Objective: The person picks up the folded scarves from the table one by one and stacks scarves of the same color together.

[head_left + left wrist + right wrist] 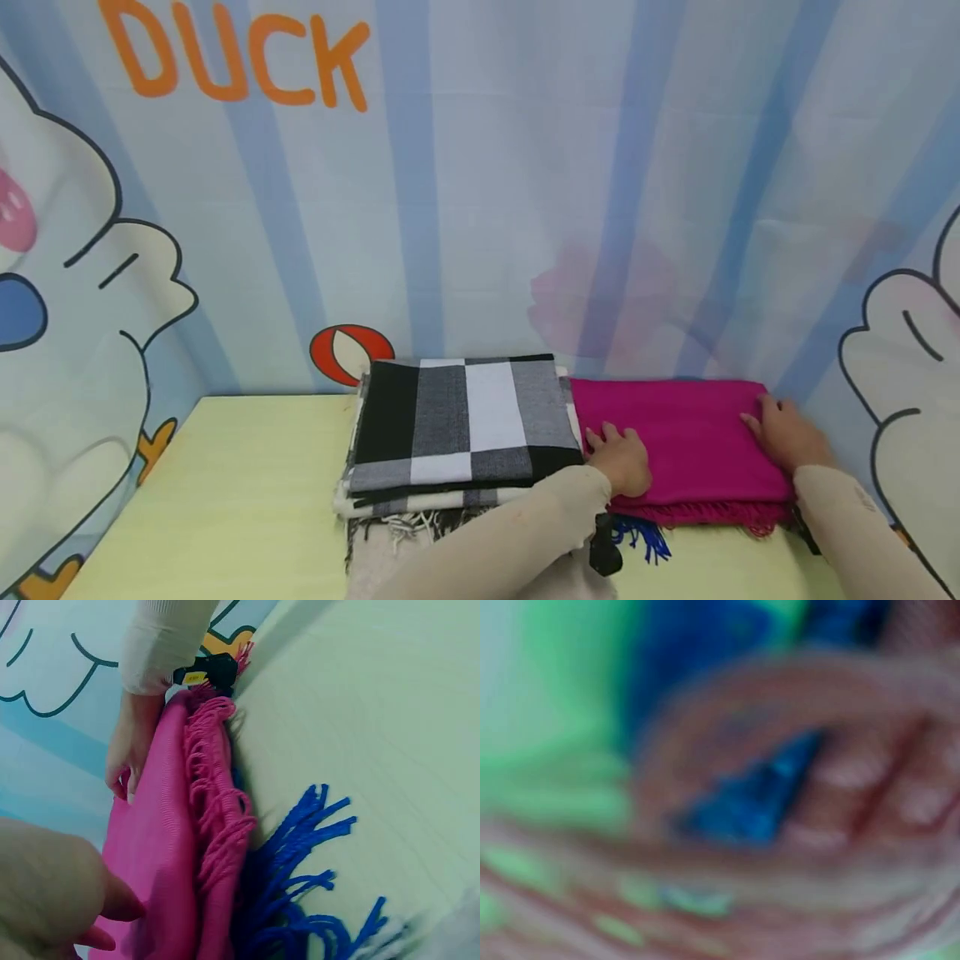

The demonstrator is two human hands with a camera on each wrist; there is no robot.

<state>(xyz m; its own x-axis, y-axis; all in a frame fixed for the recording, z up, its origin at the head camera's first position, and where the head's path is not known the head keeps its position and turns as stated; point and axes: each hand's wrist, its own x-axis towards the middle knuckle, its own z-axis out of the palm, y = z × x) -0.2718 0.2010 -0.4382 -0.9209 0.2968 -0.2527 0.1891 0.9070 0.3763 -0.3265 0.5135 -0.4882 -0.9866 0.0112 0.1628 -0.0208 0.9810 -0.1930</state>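
Note:
A folded magenta scarf (678, 442) with a fringed front edge lies on the table. My left hand (621, 462) rests at its left edge, fingers spread loosely over the cloth. At the far right edge my right hand (791, 433) touches the scarf with its fingertips. Blue fringe (300, 862) sticks out from underneath in the left wrist view. Beside the scarf, on the left, lies a folded black-and-white checked scarf (468, 425) on top of other folded cloth. The right wrist view is badly blurred, with blue cloth (742, 802) behind magnified, indistinct strands.
Pale beige cloth (397, 554) hangs toward the front below the checked stack, partly behind my left sleeve. The pale yellow table (225, 483) extends to the left. A printed curtain (487, 183) with cartoon figures stands along the back and sides.

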